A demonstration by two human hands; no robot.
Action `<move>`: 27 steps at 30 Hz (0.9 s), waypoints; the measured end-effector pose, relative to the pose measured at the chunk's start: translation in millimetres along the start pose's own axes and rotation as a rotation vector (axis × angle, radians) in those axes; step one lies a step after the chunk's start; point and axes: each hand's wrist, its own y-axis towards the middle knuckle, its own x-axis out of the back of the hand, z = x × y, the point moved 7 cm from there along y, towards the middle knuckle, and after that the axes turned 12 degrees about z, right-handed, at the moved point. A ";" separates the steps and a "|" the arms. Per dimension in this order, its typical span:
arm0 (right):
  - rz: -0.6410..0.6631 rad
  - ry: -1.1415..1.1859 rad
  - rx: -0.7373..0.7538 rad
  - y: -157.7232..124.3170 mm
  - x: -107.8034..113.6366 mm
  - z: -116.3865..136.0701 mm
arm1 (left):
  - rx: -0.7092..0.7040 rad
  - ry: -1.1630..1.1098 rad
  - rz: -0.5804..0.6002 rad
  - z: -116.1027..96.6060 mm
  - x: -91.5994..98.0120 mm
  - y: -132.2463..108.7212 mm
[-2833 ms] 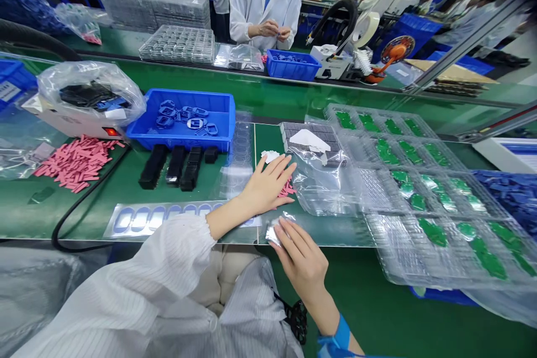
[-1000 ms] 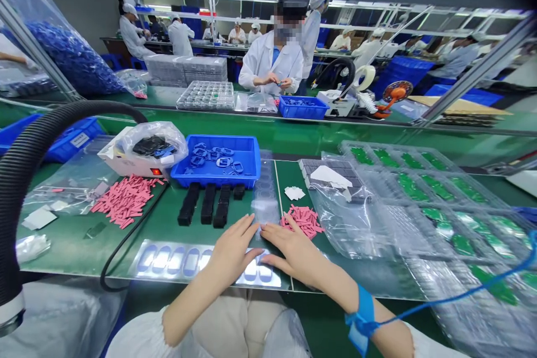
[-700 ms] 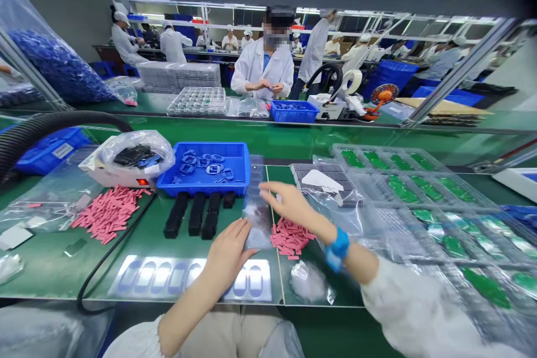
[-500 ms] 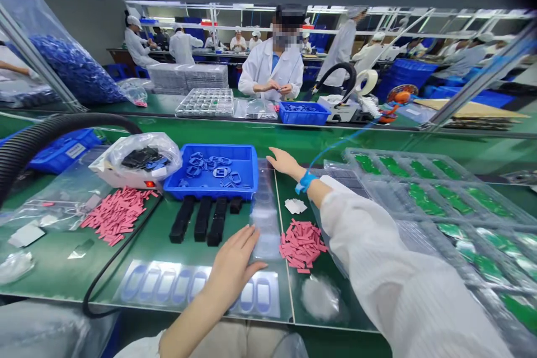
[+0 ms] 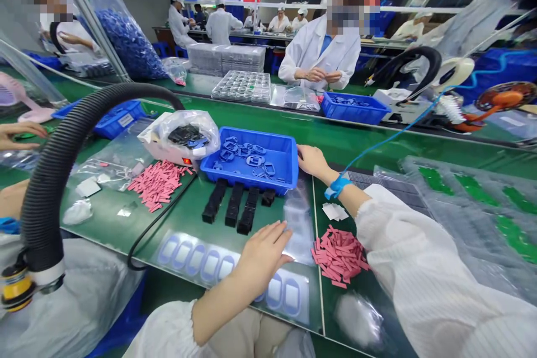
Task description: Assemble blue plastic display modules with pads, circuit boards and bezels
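My right hand [image 5: 314,162] is at the right wall of a blue plastic bin [image 5: 250,182], its fingers bent against the rim and partly hidden. Inside the bin lie several blue plastic frames [image 5: 254,161]. A blue wrist strap [image 5: 337,187] with a cord circles my right wrist. My left hand [image 5: 264,249] lies palm down with fingers stretched out, holding nothing. It rests over the edge of a clear plastic strip [image 5: 300,235] and partly covers a sheet of oval film pieces [image 5: 196,260]. Stacks of black pieces [image 5: 233,208] stand in front of the bin.
Pink strips lie in a right pile [image 5: 339,256] and a left pile [image 5: 155,183]. Clear trays with green circuit boards [image 5: 436,180] stand at right. A black hose [image 5: 37,196] arches over the left side. A co-worker [image 5: 321,53] sits across the bench; another person's hand [image 5: 20,135] shows at left.
The view has swung left. My right hand has moved from beside the bin to its right wall, and its fingers have bent. My left hand stays flat in about the same place.
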 end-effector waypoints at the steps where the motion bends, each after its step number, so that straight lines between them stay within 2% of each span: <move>1: -0.067 0.000 -0.006 -9.1 9.0 4.0 | -0.014 -0.002 -0.018 -3.9 2.2 -3.8; 4: -0.247 0.003 -0.025 -49.5 35.4 23.2 | -0.060 -0.015 -0.089 -16.8 12.0 -25.6; 6: -0.269 -0.002 0.003 -81.5 40.9 45.0 | -0.074 -0.005 -0.179 -21.5 21.5 -47.9; 8: -0.179 -0.011 0.077 -108.8 30.6 72.3 | -0.058 0.041 -0.253 -20.5 28.3 -71.1; 10: -0.035 -0.030 0.139 -126.5 8.8 96.6 | -0.019 0.129 -0.238 -15.1 27.3 -88.6; 13: 0.134 -0.070 0.119 -131.0 -24.7 112.3 | 0.040 0.263 -0.165 -4.3 18.5 -102.3; 17: 0.233 -0.079 0.006 -117.1 -45.9 103.8 | 0.068 0.321 -0.130 2.7 8.1 -105.1; 23: 0.274 -0.015 0.013 -115.9 -39.0 98.1 | 0.085 0.248 -0.126 5.0 6.5 -106.0; 27: 0.177 0.066 0.080 -135.8 -14.8 107.8 | 0.066 0.005 -0.254 -2.1 21.7 -114.1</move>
